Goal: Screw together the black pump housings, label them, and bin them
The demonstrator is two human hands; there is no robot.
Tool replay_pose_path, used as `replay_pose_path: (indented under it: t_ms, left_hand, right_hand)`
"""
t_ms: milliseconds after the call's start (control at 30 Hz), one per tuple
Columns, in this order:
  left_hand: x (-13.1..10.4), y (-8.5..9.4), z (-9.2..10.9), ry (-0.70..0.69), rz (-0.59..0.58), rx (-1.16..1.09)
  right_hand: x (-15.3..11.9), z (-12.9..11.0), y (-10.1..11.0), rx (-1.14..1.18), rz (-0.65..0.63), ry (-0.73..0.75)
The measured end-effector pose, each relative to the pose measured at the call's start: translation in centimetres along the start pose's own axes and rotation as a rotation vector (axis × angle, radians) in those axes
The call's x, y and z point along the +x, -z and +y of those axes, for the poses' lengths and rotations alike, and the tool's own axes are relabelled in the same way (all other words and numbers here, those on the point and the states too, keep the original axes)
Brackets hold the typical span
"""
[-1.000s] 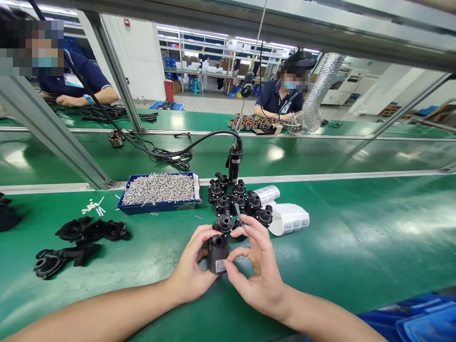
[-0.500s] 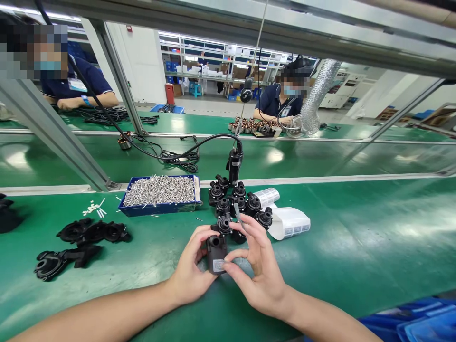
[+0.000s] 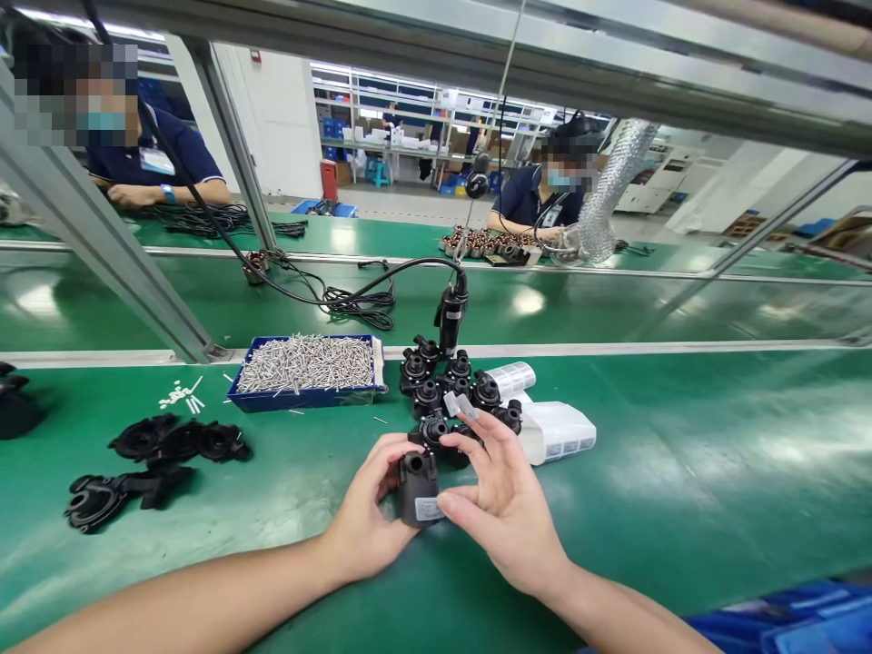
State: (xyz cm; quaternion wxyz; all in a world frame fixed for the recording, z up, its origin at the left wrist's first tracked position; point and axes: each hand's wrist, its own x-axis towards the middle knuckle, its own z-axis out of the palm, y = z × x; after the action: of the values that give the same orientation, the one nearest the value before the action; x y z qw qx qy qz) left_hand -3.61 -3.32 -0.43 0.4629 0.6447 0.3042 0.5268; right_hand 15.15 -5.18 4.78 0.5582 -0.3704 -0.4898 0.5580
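Observation:
My left hand [image 3: 371, 509] grips a small black water pump [image 3: 414, 472] from its left side, with the round port facing up and toward me. On the pump's front sits a small silver-grey label [image 3: 427, 509]. The thumb of my right hand [image 3: 500, 500] touches the label's right edge, and its fingers curve above, apart from the thumb. Small sticker labels [image 3: 465, 406] cling to the right fingertips. Just behind my hands stand several black pumps [image 3: 428, 397] in a cluster. A roll of label sheet [image 3: 555, 431] lies to their right.
A blue tray of screws [image 3: 306, 372] stands behind my left hand. Black pump covers [image 3: 181, 440] lie at left. An electric screwdriver [image 3: 450, 318] hangs over the pumps from a cord. Metal frame posts cross the bench [image 3: 681, 427]; two co-workers sit beyond.
My right thumb has shifted slightly right along the label, which now shows more of its width. The labels on the right fingertips have turned to face me more. The left hand keeps its hold.

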Motion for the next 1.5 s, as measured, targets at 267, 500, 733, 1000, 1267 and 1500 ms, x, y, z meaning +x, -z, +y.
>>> replay_pose_path:
  t_ms: [267,500,733,1000,1267,1500]
  left_hand:
    - [-0.1,-0.1,0.0,0.0,-0.015,-0.001]
    - [0.0,-0.2,0.1,-0.002,0.003,0.006]
    - [-0.1,-0.1,0.0,0.003,0.008,0.01]
    - [-0.1,-0.1,-0.1,-0.004,0.002,0.006]
    - [-0.2,-0.1,0.3,-0.042,0.002,-0.026]
    - [-0.6,-0.4,0.1,-0.077,-0.056,0.069]
  right_hand:
    - [-0.4,0.7,-0.4,-0.026,-0.015,-0.029]
    - [-0.4,1.0,-0.3,-0.059,0.017,-0.012]
    - [-0.4,1.1,-0.2,-0.048,0.035,-0.017]
    - [-0.8,1.0,-0.9,-0.217,0.041,0.178]
    - [-0.4,1.4,0.5,-0.719,-0.007,0.622]
    - [0.1,2.0,-0.2,-0.85,-0.136,0.558]
